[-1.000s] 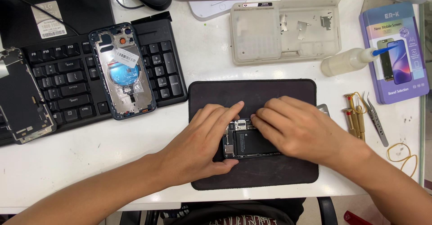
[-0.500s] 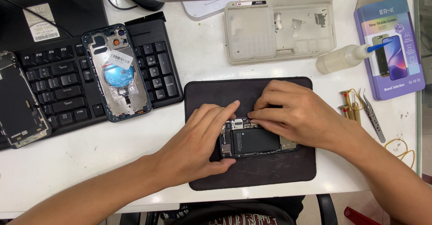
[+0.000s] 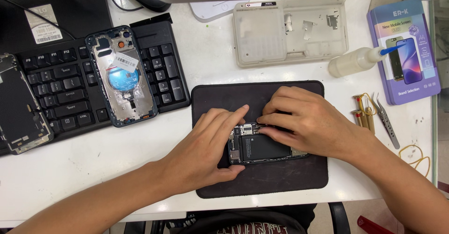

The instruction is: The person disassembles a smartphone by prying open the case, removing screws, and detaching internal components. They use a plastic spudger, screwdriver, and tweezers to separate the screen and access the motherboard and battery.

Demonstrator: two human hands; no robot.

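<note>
Opened phone (image 3: 262, 147), half hidden under both hands

Black mat (image 3: 290, 178), white table (image 3: 93, 178), purple box (image 3: 411, 23).

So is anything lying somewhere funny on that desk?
Yes. An opened blue phone back shell lies slanted on the black keyboard, covering some keys. A black phone screen panel also rests on the keyboard's left end. Both hands, left and right, touch the opened phone on the black mat.
</note>
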